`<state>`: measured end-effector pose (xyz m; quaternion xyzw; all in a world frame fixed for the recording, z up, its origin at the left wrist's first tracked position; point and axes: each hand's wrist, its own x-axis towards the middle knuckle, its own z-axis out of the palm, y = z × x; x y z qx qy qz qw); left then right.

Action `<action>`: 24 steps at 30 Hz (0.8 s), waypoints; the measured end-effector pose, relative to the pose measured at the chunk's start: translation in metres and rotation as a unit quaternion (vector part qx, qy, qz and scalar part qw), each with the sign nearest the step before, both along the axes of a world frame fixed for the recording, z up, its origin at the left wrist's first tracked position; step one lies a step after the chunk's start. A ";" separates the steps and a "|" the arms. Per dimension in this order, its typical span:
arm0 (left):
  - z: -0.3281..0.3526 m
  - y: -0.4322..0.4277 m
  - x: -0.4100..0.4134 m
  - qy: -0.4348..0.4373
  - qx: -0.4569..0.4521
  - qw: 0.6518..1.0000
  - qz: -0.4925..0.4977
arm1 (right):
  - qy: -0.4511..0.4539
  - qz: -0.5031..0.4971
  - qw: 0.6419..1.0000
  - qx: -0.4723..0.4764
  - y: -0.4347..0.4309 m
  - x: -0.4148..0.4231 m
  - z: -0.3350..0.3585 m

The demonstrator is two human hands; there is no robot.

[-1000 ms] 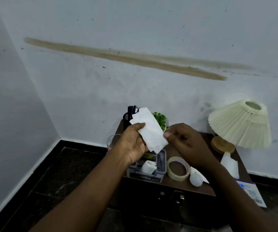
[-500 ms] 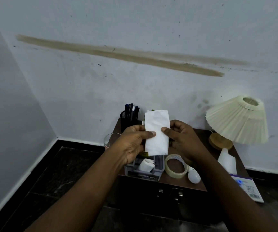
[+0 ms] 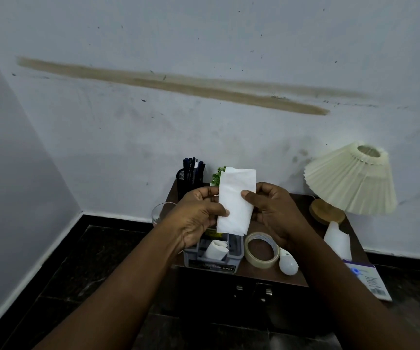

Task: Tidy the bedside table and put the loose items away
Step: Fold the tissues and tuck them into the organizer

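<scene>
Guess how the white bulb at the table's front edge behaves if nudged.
The white rounded light bulb lies on its side, so it would probably roll. The brown wooden bedside table edge is close; it might drop off. Likely light and fragile.

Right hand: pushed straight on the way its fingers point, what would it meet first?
The right hand points left, fingers already pinching the folded white tissue. Just past that sheet is the left hand holding the opposite edge, so it would likely meet that next; depth is unclear.
</scene>
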<state>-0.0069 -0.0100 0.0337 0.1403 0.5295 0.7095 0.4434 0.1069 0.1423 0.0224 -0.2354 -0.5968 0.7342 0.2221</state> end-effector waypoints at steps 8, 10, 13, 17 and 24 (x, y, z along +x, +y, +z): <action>-0.005 -0.006 -0.001 0.132 -0.095 0.984 -0.078 | 0.000 0.021 0.998 -0.057 0.006 -0.004 -0.002; -0.006 -0.009 -0.003 0.180 -0.118 0.971 -0.100 | -0.014 -0.011 0.998 -0.052 0.010 -0.007 -0.004; -0.007 -0.013 -0.008 0.183 -0.140 0.968 -0.094 | -0.016 -0.061 0.997 -0.035 0.017 -0.011 -0.004; -0.011 -0.013 -0.015 0.204 -0.150 0.967 -0.017 | -0.007 -0.063 0.997 0.043 0.011 -0.015 0.000; -0.019 -0.012 -0.026 0.290 -0.149 0.945 0.040 | 0.024 -0.022 0.972 0.235 -0.008 -0.021 0.014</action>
